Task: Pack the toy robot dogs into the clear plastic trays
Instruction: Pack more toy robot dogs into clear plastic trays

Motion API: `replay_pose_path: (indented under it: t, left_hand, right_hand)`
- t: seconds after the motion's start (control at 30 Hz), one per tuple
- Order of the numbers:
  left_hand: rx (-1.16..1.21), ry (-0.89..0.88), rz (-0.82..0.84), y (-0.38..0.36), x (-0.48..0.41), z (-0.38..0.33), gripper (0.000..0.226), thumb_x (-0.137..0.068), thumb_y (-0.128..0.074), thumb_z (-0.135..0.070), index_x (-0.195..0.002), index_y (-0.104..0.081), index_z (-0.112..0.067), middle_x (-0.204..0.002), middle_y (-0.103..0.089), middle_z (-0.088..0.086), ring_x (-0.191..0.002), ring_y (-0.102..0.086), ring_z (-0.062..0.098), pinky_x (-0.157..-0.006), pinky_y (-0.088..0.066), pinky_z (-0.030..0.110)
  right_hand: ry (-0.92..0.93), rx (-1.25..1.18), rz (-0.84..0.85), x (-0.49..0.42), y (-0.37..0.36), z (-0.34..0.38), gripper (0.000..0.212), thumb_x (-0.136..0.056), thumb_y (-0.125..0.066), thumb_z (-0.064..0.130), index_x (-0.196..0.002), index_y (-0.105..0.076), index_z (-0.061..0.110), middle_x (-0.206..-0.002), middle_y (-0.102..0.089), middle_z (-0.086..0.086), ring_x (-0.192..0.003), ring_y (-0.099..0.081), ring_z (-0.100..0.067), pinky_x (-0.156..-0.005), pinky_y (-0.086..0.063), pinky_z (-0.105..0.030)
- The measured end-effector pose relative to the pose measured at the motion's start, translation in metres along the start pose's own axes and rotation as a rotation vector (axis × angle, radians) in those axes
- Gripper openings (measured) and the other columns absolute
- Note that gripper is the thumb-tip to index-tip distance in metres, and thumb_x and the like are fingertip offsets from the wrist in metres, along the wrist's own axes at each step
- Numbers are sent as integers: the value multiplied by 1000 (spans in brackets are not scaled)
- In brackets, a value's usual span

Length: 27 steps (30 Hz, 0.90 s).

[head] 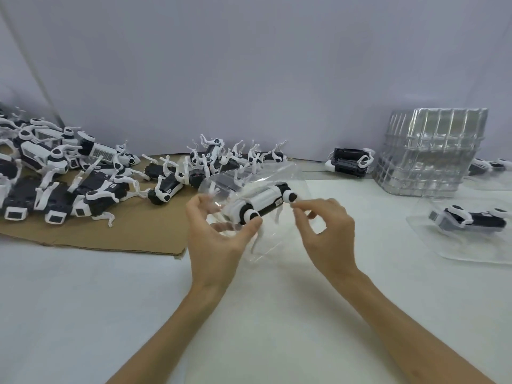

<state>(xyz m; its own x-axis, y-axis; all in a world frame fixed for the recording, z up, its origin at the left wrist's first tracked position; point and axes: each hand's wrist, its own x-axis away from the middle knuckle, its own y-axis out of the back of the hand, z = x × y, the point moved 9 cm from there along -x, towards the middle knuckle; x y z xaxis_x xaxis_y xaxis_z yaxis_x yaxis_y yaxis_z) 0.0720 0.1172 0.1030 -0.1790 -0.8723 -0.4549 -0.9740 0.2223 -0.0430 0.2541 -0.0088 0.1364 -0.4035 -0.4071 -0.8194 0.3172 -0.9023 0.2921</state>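
Left hand [219, 234] gripped the clear tray [279, 245] from its left end, thumb [250, 227] pressed up by the near black joint, the other fingers curled round the tray's far side and seen through the plastic. Right hand [327, 234] had thumb and forefinger tips pressed together in a pinch at the right end of the toy robot dog [263, 199], just beside its round black joint cap; other fingers loosely bent. Cannot tell if the pinch also caught the tray rim.

The dog lay lengthways in the tray, held above the table [249, 314] between both hands, tilted with its right end higher. White ribbed body shell on top, black underside and end, round black-and-white joints at the corners, thin white legs hanging down through the clear plastic, small label near the right joint. The tray was thin, glossy and see-through, edges hard to trace.

Left of the hands, a pile of loose dogs [69, 176] lay jumbled on a brown cardboard sheet [110, 234], legs sticking up, more of them along the back near the wall [249, 65]. Two folded dogs [349, 162] sat at the back right. Beside those, a stack of empty trays [432, 151]. Near the right edge, a packed dog [471, 220] lay in its own tray [457, 250] on the table
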Motion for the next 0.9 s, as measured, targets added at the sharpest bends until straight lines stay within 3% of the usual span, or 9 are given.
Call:
replay_pose_path:
  t: [0.07,0.17,0.27,0.33,0.43,0.57,0.7,0.8,0.9]
  left_hand:
    - [104,160,40,0,-7,14,78,-57,-95,-37,-118,-46,-32,-119,-59,3,-81,-71,17,-67,-59,35]
    - [239,390,141,-8,-9,36,81,-58,-94,-28,-126,-50,-24,-122,-63,16,-83,-74,29,-62,-60,39]
    - [301,488,251,-17,-7,45,69,-64,-86,-28,-124,-54,-21,-109,-71,13,-84,-72,31,-77,-57,59]
    - [321,513,292,-20,-6,48,56,-65,-84,-30,-115,-59,-25,-95,-73,4,-83,-71,27,-74,-58,53]
    - [311,520,315,-20,-6,49,44,-64,-82,-32,-104,-64,-35,-87,-73,-7,-79,-71,20,-72,-58,49]
    - [185,485,235,-9,-12,49,81,-60,-85,-42,-132,-50,-29,-115,-69,3,-88,-72,18,-63,-53,34]
    - [123,439,118,1,-15,49,93,-57,-87,-47,-137,-43,-29,-128,-59,-3,-111,-64,17,-73,-49,33]
    - [119,472,85,2,-11,56,82,-68,-89,-41,-137,-43,-32,-130,-58,0,-115,-62,21,-77,-54,38]
    - [107,520,92,-2,-5,65,72,-79,-81,-41,-138,-43,-29,-130,-56,2,-116,-60,21,-97,-51,47]
  right_hand:
    - [-32,-50,-30,-8,8,-5,17,-84,-67,12,-99,-71,20,-94,-68,11,-80,-59,-11,-79,-45,-25]
    - [-272,-197,96,-12,1,-28,39,-82,-66,33,-121,-60,30,-117,-60,12,-102,-59,-4,-80,-43,-12]
    - [-646,-407,314,-2,-21,-59,63,-76,-62,49,-136,-49,33,-132,-55,9,-114,-59,-10,-84,-45,-23]
    - [-829,-590,471,9,-37,-69,60,-76,-61,49,-131,-54,28,-129,-62,-2,-105,-68,-27,-79,-50,-32]
    - [-835,-670,545,11,-42,-68,48,-78,-62,44,-122,-61,22,-115,-68,-7,-87,-69,-28,-70,-52,-35]
    - [-795,-578,451,4,-32,-75,54,-70,-71,40,-121,-61,25,-92,-68,5,-73,-61,-13,-65,-49,-35]
    - [-790,-508,461,8,-34,-79,46,-83,-75,37,-124,-57,26,-105,-66,-3,-68,-62,-8,-62,-51,-34]
    - [-819,-383,547,18,-41,-83,38,-90,-66,42,-124,-54,29,-109,-67,3,-77,-66,-8,-72,-54,-34]
    - [-876,-384,538,24,-45,-90,36,-91,-63,44,-123,-57,29,-107,-67,5,-84,-66,-10,-76,-53,-32]
